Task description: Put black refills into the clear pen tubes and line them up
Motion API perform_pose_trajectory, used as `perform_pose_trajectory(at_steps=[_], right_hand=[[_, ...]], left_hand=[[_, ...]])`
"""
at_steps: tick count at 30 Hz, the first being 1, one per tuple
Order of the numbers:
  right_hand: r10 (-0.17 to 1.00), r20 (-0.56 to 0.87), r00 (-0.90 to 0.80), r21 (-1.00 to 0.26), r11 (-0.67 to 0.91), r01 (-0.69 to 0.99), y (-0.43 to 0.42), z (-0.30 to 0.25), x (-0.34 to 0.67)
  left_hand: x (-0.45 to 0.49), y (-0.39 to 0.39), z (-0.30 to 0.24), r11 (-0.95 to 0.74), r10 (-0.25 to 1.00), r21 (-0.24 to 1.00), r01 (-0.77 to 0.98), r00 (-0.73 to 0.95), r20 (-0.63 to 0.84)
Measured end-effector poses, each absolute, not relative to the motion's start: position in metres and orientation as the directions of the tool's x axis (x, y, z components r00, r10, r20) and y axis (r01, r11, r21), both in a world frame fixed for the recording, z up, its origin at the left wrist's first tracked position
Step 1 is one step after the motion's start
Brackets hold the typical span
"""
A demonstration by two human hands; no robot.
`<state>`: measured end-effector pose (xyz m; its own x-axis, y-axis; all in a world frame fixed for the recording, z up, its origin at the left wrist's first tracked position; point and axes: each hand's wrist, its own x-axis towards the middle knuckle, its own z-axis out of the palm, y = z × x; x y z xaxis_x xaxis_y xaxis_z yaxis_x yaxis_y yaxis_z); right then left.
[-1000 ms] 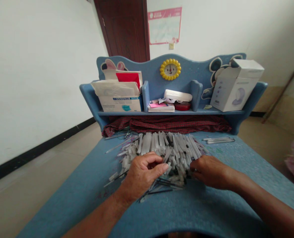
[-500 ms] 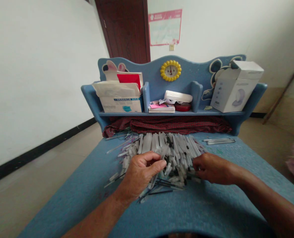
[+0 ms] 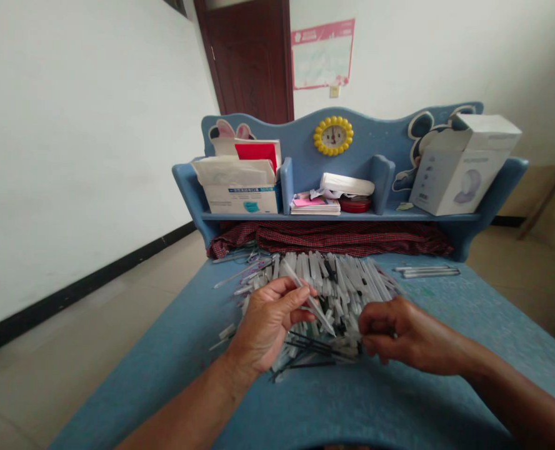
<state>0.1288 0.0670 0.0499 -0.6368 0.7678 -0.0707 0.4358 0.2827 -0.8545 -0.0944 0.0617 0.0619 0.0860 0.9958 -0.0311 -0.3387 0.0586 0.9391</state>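
A big heap of clear plastic pen barrels [image 3: 334, 278] lies on the blue desk [image 3: 399, 400], with thin black refills [image 3: 312, 356] along its near edge. My left hand [image 3: 270, 322] is closed in a pinch on one clear barrel [image 3: 308, 297], held slanted above the heap. My right hand [image 3: 399, 334] is curled at the heap's right front edge, fingertips pinched together on something small I cannot make out.
The desk's blue hutch [image 3: 352, 215] holds a box of masks [image 3: 240, 187], books, a white box [image 3: 460, 165] and a yellow clock [image 3: 332, 135]. Red checked cloth [image 3: 334, 237] lies under the shelf. Two loose pens [image 3: 425, 271] rest at right. A brown door [image 3: 254, 59] stands behind.
My left hand has lifted a clear barrel out of the heap and holds it slanted. My right hand has drawn back slightly from the heap. The camera has shifted left.
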Motion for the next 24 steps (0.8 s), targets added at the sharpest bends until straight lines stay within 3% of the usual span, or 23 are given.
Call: perform_pose_trajectory(at_steps=[11,24], right_hand=[[0.804,0.022,-0.594,-0.921,0.248,0.301,0.055,0.045,0.11],[0.857,0.047,-0.513,-0.958,0.184,0.221,0.055,0.034,0.104]], left_hand=[[-0.096,0.061,0.059,0.02,0.998,0.917,-0.398,0.065,0.007],[-0.092,0.059,0.057,-0.045,0.997,0.941,-0.334,0.044,0.064]])
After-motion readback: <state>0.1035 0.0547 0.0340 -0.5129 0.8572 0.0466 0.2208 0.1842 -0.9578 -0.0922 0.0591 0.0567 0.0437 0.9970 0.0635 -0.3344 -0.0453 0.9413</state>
